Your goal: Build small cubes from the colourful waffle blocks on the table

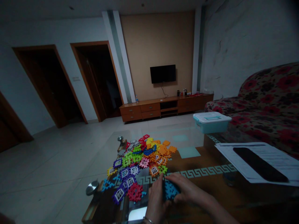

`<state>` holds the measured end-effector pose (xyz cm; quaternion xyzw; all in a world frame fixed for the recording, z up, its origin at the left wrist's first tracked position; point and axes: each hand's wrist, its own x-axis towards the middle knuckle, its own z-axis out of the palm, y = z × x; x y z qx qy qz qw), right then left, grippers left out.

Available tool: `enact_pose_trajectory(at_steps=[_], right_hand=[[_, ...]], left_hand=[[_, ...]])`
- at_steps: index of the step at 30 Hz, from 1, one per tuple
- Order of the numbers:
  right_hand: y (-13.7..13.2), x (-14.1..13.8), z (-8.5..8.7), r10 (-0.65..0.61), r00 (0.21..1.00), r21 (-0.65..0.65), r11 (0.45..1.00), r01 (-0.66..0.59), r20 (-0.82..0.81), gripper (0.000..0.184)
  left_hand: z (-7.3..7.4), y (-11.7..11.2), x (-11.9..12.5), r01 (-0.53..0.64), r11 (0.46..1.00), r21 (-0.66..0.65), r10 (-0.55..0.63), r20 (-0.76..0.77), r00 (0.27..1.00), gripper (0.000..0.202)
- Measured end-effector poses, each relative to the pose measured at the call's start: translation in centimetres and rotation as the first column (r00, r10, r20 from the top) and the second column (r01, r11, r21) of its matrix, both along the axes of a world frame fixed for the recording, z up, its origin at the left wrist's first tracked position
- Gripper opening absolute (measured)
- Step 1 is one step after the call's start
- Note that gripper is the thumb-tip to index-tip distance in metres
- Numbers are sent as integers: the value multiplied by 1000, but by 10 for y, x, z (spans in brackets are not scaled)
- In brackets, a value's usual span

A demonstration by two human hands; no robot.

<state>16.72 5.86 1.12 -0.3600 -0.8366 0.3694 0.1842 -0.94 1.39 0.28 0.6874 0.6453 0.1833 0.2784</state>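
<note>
My left hand (156,202), with a thin bracelet at the wrist, and my right hand (183,186) together grip a blue interlocking plastic piece (171,190) above the glass-topped coffee table (198,171). My fingers hide part of the blue piece. Just beyond my hands lies a loose heap of multicoloured plastic building tiles (142,158), many shaped like little windows. A purple window tile (119,195) and a red tile (135,192) lie closest to my left hand.
A lidded plastic storage box (211,122) stands at the far right of the table. Papers (254,160) under a black flat object (260,165) lie to my right. A floral sofa (263,102) runs along the right; a low wooden TV cabinet (163,107) stands ahead.
</note>
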Motion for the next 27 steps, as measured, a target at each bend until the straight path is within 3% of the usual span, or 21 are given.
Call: enact_pose_trajectory(at_steps=[8,15,22,27], right_hand=[[4,-2,-9,24,998,40,999,-26,50,81],[3,-8,-1,4,996,106,994,-14,92,70],[-2,-15,21,22,987,169,984,-49,160,65],[2,-15,20,23,975,155,986,-59,222,67]], left_hand=[[-22,4,-10,11,995,102,-27,153,988,100],[-14,5,-6,-18,999,47,10,162,987,102],[-12,5,3,3,993,115,-29,224,974,101],[-11,5,3,16,997,82,-37,266,963,108]])
